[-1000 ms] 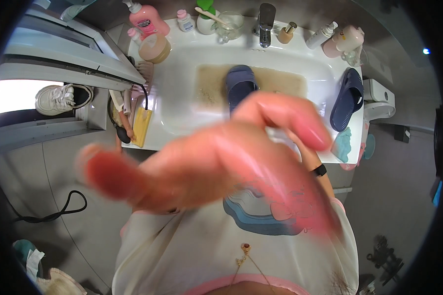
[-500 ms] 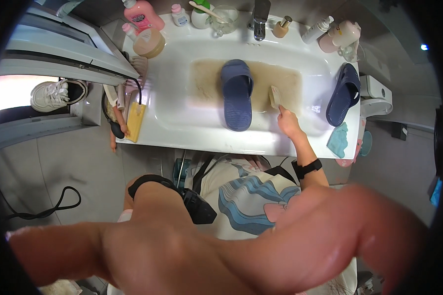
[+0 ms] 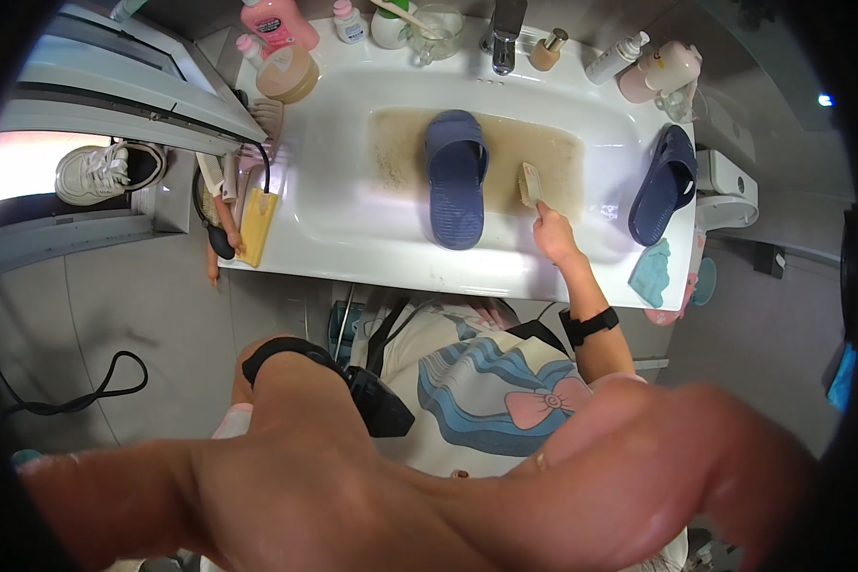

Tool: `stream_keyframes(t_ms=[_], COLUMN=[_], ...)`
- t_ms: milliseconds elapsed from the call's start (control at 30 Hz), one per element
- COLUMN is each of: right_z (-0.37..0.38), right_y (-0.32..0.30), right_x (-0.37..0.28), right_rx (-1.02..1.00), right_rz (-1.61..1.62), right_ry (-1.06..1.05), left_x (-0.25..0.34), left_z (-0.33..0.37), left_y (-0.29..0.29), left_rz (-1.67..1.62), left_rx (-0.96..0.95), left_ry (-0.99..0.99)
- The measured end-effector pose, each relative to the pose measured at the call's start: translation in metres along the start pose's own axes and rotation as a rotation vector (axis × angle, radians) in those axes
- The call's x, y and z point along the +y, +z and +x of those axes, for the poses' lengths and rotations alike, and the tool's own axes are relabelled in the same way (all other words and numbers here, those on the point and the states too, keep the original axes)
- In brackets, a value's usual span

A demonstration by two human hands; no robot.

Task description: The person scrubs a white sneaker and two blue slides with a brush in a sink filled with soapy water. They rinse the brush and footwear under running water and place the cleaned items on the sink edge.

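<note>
Closed round the handle of a pale scrubbing brush (image 3: 529,185), my right hand (image 3: 553,234) is over the near right part of a white washbasin (image 3: 334,229). The brush head is at the shallow brown water (image 3: 543,148), and its bristles are partly hidden. Just left of the brush, a dark blue slide slipper (image 3: 456,191) lies with its toe strap toward the tap and its heel toward me. A matching slipper (image 3: 660,195) rests on the basin's right rim. I cannot make out my left hand; blurred bare skin fills the lower part of the view.
Behind the basin stand a tap (image 3: 503,38), a pink bottle (image 3: 281,24), a glass cup (image 3: 439,33) and other bottles. A yellow block (image 3: 259,227) sits at the left rim, a teal cloth (image 3: 651,274) at the right. A white sneaker (image 3: 95,173) is by the window.
The brush has tilted, showing more of its back, and stays beside the slipper. Dark specks in the water left of the slipper look more distinct. The whole view has shifted slightly.
</note>
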State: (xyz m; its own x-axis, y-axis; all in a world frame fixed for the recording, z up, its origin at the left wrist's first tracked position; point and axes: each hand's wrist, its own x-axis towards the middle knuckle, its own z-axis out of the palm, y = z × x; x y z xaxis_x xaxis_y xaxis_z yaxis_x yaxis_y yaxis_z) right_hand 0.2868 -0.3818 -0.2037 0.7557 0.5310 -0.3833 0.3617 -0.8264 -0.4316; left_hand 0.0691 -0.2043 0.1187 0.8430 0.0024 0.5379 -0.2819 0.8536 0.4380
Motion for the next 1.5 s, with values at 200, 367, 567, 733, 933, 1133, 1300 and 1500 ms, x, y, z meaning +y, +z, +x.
stream_keyframes(t_ms=[200, 367, 567, 733, 933, 1133, 1300, 1500], right_z=[-0.001, -0.001, -0.002, -0.003, -0.001, -0.003, 0.035, 0.023], right_y=[0.000, 0.002, 0.002, 0.005, 0.008, 0.008, 0.002, 0.009], right_x=[-0.002, -0.002, -0.003, -0.002, 0.000, -0.001, -0.013, 0.015], right_rx=[-0.020, 0.005, 0.006, 0.008, 0.025, 0.031, 0.172, 0.078], right_rz=[-0.009, -0.005, -0.008, 0.003, 0.005, 0.005, 0.030, 0.032], right_ry=[0.014, -0.003, 0.001, 0.007, -0.010, -0.012, -0.027, -0.051], left_x=[-0.002, -0.003, -0.003, -0.003, -0.009, -0.010, -0.013, -0.067], left_z=[-0.001, -0.001, 0.000, 0.006, 0.014, 0.022, 0.024, -0.071], left_y=[0.001, 0.000, 0.002, 0.001, 0.002, -0.003, -0.022, -0.233], left_rz=[-0.005, -0.004, -0.006, -0.007, -0.006, -0.007, 0.217, 1.359], left_rx=[0.009, 0.007, 0.016, 0.036, 0.091, 0.151, 0.412, 1.072], left_ry=[0.005, 0.012, 0.006, -0.016, -0.061, -0.099, -0.106, -0.701])
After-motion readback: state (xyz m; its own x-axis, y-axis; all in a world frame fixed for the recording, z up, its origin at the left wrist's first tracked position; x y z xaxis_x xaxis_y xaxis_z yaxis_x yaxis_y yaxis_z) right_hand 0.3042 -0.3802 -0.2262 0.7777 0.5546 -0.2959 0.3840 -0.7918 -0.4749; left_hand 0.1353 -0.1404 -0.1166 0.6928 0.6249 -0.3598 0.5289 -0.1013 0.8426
